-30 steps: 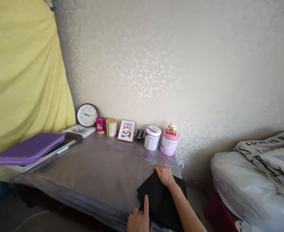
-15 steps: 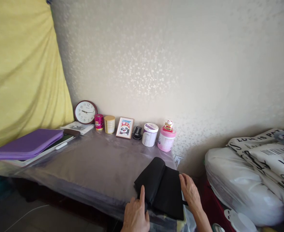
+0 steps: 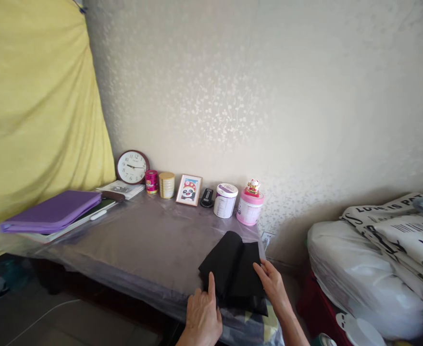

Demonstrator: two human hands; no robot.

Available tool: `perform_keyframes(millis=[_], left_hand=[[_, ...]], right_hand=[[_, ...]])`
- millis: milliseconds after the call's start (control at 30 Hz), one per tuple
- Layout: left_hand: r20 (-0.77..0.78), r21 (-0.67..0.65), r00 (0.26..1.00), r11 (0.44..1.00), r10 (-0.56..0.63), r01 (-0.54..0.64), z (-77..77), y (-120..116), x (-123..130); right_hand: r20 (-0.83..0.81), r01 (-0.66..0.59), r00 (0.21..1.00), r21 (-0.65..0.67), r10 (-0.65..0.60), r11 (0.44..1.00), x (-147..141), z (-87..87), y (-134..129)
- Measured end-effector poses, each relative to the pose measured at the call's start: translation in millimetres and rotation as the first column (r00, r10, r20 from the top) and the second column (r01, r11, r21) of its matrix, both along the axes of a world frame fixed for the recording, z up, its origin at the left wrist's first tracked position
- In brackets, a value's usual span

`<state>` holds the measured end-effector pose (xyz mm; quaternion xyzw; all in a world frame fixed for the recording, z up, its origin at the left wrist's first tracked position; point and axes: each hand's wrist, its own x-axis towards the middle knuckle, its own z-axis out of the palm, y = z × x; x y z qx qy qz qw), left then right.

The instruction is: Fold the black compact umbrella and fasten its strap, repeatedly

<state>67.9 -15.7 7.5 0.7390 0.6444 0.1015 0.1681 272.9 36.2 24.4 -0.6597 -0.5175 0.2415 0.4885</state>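
In the head view, the left hand point(image 3: 202, 315), digits apart, points onto the black sheet point(image 3: 221, 264) at the near right corner of the tabletop point(image 3: 154, 240); the right hand point(image 3: 272, 282) pinches its right edge. Beyond stands the pink tub point(image 3: 249, 211).

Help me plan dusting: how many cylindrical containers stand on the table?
4: the magenta can and yellow-lidded canister right of the clock; then, beyond the panda picture, the white tub and the pink-lidded tub. Any behind them would be hidden.
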Motion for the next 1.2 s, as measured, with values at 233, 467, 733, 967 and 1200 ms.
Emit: perform_keyframes(millis=[233,467,733,967,1200], left_hand=[[-0.026,0.013,1.0,1.0,0.005,-0.005,-7.9,2,4],[-0.05,0.009,0.999,1.0,0.022,-0.021,-6.4,2,8],[-0.051,0.094,0.999,0.996,0.018,-0.013,-22.1,5,6],[0.014,0.464,1.0,0.886,0.007,-0.013,-31.6,1,-3],[0.058,0.396,0.971,0.899,-0.23,0.19,-21.6,17,1]], right_hand=[[-0.232,-0.132,0.963,0.046,0.139,0.99,-48,11.2,32],[-0.272,-0.221,0.939,-0.015,0.209,0.975,-79,-7.4,61],[0.18,-0.168,0.965,-0.13,0.19,0.977,-84,-12.8,74],[0.232,-0.28,0.922,-0.157,0.311,0.947,-89,-2.9,68],[0.312,-0.366,0.864,-0.15,0.396,0.918,-93,8.4,56]])
